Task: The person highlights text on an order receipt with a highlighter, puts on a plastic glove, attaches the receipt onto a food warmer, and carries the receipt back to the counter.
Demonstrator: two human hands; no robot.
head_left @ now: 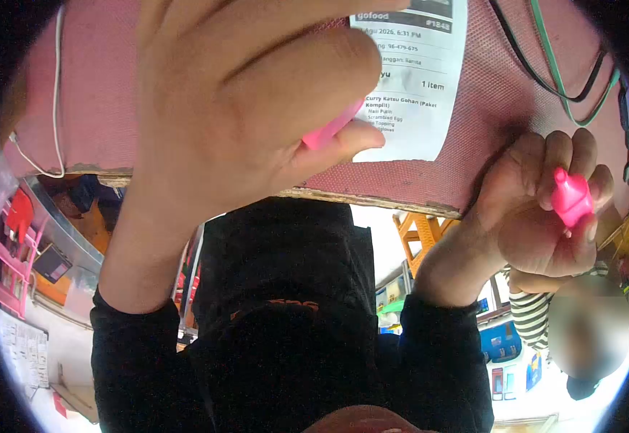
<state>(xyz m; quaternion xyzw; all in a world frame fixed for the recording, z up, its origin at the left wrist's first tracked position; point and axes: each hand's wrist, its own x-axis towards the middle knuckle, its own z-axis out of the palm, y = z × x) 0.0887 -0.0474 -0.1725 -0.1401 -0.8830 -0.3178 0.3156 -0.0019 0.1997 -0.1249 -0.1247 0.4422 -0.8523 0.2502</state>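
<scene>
Left hand: the left hand (249, 108) is large and very near to the camera, in the upper left, with a black sleeve at the wrist.
Left fingers: the fingers (307, 72) are curled closed and pinch a pink marker (329, 128) against the thumb; only a short pink part shows between them.
Marker position: it touches the lower left corner of the receipt (415, 79), or lies just over it; I cannot tell which.
Right hand: the right hand (545, 209) is at the right side, also with a black sleeve, and is well apart from the left hand.
Right fingers: they are closed around a pink cap (570, 198), which stands out from the fingertips with its small knob pointing up.
Receipt: a white printed paper slip that lies flat on the pink board (502, 94), near the top middle of the view.
Surface: the pink board has a rough woven cover and a worn wooden edge along its lower side; the cap is held just beside this edge.
Cables: a white cable (56, 94) runs over the left part of the board, and black and green cables (552, 68) cross the upper right corner.
Room: past the board edge there is a pink rack (4, 267) at the left and an orange wooden frame (419, 231) in the middle.
Other person: a person in a striped shirt (531, 317) is at the lower right, near the right hand but not touching it.
</scene>
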